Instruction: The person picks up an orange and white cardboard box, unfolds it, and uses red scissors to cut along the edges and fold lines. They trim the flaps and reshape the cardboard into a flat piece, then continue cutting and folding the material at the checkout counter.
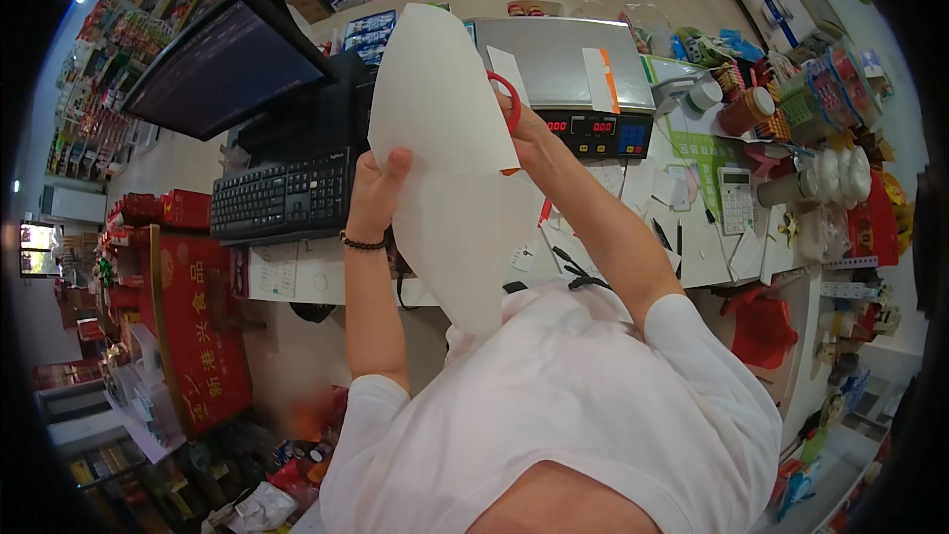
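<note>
A large sheet of white paper (440,104) is held up over the counter. Its upper end is rounded and its lower part tapers toward my shirt. My left hand (374,196) grips the paper's left edge, thumb on the near face. On the other side, my right hand (531,138) is closed on a pair of scissors, whose red handle loop (514,104) shows at the paper's right edge. The blades are mostly hidden by the paper. Just beyond my right hand is a flat-topped weighing scale (554,49) with an orange-edged white slip (599,79) lying on it.
Left of the paper stand a black keyboard (282,193) and a monitor (232,64). On the right lie a calculator (734,201), pens and loose papers, with a brown-red jar (746,111) and plastic containers beyond. A red-fronted display (198,336) stands to the lower left.
</note>
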The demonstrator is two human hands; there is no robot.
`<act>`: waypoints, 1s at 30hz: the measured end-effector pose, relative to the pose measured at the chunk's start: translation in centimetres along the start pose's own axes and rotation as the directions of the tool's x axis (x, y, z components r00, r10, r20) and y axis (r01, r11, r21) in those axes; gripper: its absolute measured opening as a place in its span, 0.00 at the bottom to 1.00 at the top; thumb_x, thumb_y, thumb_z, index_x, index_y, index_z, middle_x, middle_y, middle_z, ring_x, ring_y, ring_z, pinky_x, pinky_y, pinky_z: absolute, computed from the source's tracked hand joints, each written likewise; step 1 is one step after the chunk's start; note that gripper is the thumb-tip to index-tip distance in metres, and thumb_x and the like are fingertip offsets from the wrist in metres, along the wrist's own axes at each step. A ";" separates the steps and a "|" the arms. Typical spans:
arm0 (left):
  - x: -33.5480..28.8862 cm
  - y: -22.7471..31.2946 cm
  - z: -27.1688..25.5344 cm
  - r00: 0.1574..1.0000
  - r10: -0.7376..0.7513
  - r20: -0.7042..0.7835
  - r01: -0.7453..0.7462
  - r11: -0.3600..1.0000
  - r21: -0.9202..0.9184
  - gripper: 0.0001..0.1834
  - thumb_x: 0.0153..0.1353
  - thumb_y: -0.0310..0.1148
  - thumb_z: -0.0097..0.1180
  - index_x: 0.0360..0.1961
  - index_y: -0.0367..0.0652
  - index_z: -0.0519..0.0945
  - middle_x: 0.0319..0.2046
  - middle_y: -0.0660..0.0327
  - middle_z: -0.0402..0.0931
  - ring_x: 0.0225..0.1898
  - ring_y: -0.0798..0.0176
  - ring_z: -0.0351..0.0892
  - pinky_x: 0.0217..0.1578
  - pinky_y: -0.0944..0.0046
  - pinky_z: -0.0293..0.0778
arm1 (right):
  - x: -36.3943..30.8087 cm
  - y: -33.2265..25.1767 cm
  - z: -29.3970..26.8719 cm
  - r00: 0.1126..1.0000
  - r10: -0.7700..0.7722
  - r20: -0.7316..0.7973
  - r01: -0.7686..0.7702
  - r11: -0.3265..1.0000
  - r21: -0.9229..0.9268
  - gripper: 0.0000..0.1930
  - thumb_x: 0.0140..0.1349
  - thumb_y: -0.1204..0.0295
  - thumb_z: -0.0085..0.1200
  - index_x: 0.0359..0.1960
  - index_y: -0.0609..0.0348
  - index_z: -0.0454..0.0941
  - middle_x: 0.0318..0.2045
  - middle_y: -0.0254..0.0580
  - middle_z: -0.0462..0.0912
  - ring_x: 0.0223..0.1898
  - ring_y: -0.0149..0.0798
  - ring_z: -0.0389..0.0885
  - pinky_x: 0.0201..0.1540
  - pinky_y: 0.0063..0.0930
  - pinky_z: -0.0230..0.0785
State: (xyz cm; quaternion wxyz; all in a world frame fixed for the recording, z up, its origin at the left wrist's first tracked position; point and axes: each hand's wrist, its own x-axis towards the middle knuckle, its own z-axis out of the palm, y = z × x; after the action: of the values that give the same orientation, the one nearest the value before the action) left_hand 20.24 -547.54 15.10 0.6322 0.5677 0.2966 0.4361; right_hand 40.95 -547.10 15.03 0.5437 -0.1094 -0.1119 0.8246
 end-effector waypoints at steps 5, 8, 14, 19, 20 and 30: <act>0.1 1.3 -2.8 0.995 0.022 -0.099 -0.002 0.982 0.191 0.22 0.56 0.47 0.55 0.36 0.35 0.78 0.30 0.68 0.76 0.30 0.77 0.70 0.32 0.75 0.66 | 1.9 -1.0 -1.4 0.980 -0.190 -0.053 0.179 0.970 -0.167 0.16 0.53 0.68 0.58 0.42 0.60 0.72 0.36 0.41 0.79 0.33 0.36 0.79 0.35 0.30 0.75; 0.4 3.5 -3.4 0.970 0.104 -0.219 -0.037 0.956 0.293 0.22 0.56 0.46 0.55 0.36 0.34 0.77 0.30 0.65 0.77 0.30 0.76 0.71 0.31 0.75 0.66 | 0.6 -2.3 -2.8 0.862 -0.438 -0.253 0.340 0.872 -0.352 0.14 0.59 0.64 0.52 0.43 0.55 0.67 0.29 0.38 0.77 0.29 0.31 0.77 0.30 0.25 0.72; -0.2 4.5 -2.1 0.827 0.223 -0.517 -0.076 0.954 0.291 0.25 0.57 0.45 0.55 0.44 0.29 0.73 0.39 0.59 0.75 0.38 0.69 0.71 0.40 0.71 0.66 | -6.4 3.1 -3.3 0.906 -0.380 -0.185 0.145 0.691 -0.708 0.23 0.59 0.67 0.52 0.55 0.58 0.63 0.20 0.32 0.70 0.16 0.24 0.67 0.17 0.21 0.65; -0.1 4.2 -0.7 0.780 0.171 -0.602 -0.041 0.974 0.224 0.25 0.58 0.43 0.55 0.45 0.29 0.73 0.42 0.57 0.74 0.41 0.67 0.71 0.44 0.70 0.65 | -10.7 7.6 -1.2 0.929 -0.360 -0.083 0.155 0.584 -0.797 0.24 0.62 0.69 0.47 0.59 0.59 0.59 0.41 0.39 0.75 0.40 0.29 0.74 0.45 0.21 0.67; -0.2 4.1 -0.3 0.781 0.155 -0.605 -0.030 0.977 0.212 0.25 0.58 0.43 0.55 0.45 0.29 0.73 0.42 0.57 0.74 0.42 0.67 0.71 0.44 0.70 0.65 | -11.5 7.7 -1.2 0.955 -0.283 -0.086 0.108 0.603 -0.790 0.24 0.62 0.69 0.47 0.60 0.58 0.59 0.53 0.39 0.69 0.52 0.31 0.67 0.55 0.24 0.60; -1.1 3.3 1.3 0.813 0.276 -0.512 -0.136 0.946 0.294 0.22 0.59 0.41 0.54 0.44 0.30 0.73 0.41 0.59 0.75 0.41 0.69 0.70 0.45 0.71 0.65 | -12.0 6.8 -0.3 0.974 -0.170 -0.152 -0.008 0.643 -0.766 0.24 0.60 0.69 0.50 0.58 0.59 0.62 0.51 0.38 0.72 0.50 0.30 0.70 0.53 0.23 0.61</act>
State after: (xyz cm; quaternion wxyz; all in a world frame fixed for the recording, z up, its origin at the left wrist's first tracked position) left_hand 20.18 -549.23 18.47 0.3950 0.5214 0.4519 0.6066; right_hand 39.72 -560.75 13.43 0.4924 -0.4088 -0.3948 0.6592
